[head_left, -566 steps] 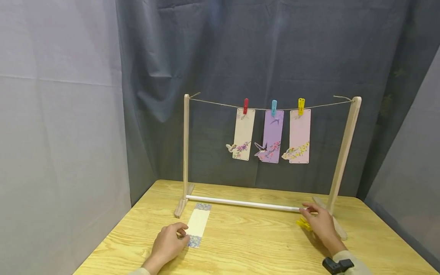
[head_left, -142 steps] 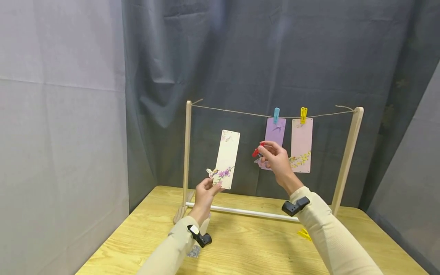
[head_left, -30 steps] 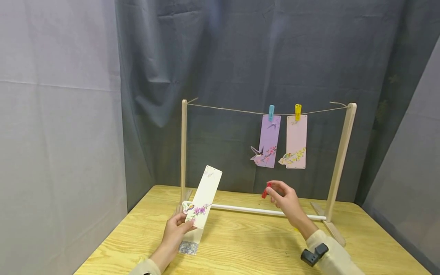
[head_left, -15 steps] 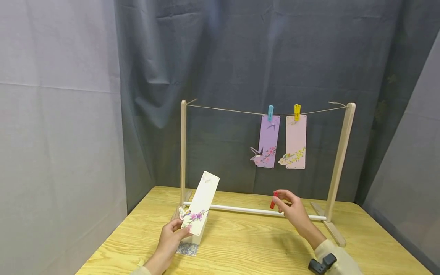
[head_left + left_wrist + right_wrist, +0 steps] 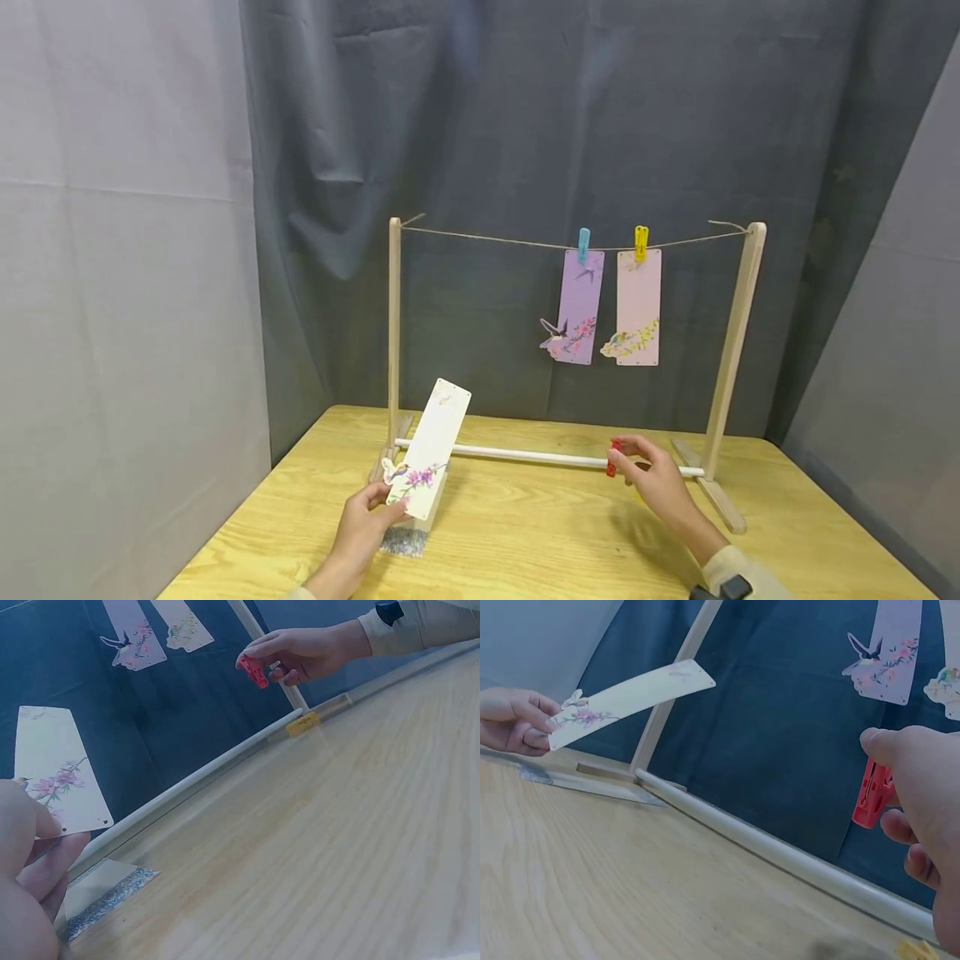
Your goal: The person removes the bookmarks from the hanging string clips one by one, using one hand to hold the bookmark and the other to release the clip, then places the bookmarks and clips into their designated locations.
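My left hand [image 5: 358,527] pinches the lower end of a cream bookmark [image 5: 437,429] printed with a bird and purple blossoms. It is tilted and held above the table, in front of the rack's left post. Beneath it lies another pale bookmark with blue-grey patterned ends [image 5: 405,542], partly covered. Between thumb and fingers, my right hand [image 5: 663,487] pinches a red clothespin [image 5: 871,795] near the right end of the white bar. A loose yellow clothespin [image 5: 303,724] lies on the table below that hand, mostly hidden in the head view.
A wooden rack with a left post [image 5: 393,333], right post [image 5: 733,350] and low white bar [image 5: 517,454] stands on the table [image 5: 540,533]. From its string [image 5: 480,237] hang a purple bookmark [image 5: 579,292] under a blue clothespin [image 5: 583,246] and a pink bookmark [image 5: 637,300] under a yellow clothespin [image 5: 641,243].
The cream bookmark, earlier hanging on the string by the red clothespin, is now in my left hand, slightly lower than a second ago. My right hand has moved down and right with the red clothespin.
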Demonstrator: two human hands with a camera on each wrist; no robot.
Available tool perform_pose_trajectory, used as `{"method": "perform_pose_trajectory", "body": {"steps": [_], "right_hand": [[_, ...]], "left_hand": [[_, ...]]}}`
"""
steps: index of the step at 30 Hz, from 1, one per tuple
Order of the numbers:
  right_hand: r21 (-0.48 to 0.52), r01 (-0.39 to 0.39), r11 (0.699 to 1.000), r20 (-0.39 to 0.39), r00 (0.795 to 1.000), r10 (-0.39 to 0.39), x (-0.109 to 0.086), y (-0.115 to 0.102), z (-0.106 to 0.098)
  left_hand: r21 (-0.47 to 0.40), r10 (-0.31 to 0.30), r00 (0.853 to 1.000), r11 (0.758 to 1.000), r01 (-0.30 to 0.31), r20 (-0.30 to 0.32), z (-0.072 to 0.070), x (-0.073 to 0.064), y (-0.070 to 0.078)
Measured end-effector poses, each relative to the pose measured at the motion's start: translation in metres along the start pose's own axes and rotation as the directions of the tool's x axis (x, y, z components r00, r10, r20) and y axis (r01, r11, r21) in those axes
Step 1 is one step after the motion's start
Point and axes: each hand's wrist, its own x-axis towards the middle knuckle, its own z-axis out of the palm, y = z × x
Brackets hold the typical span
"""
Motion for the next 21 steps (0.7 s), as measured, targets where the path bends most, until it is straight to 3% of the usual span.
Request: {"method": "perform_pose_trajectory", "body": {"steps": [7,13,21], "right_hand": [[-0.061,0.016,0.998,0.000,1.000,-0.016,-0.008,0.017,0.001],[-0.117,0.022,0.993,-0.021,0.999,-0.025,-0.015,0.030,0.002],[-0.258,0.042,0.965,-0.014,0.999,-0.048,-0.020,0.042,-0.002]], "left_hand": [[0.073,-0.014,1.000,0.997,0.015,-0.023,-0.004,-0.006,0.000],[0.159,0.022,0.998,0.987,-0.013,-0.053,-0.007,-0.012,0.005],[0.249,0.030,0.999,0.968,-0.021,-0.030,-0.014,-0.018,0.008]]}}
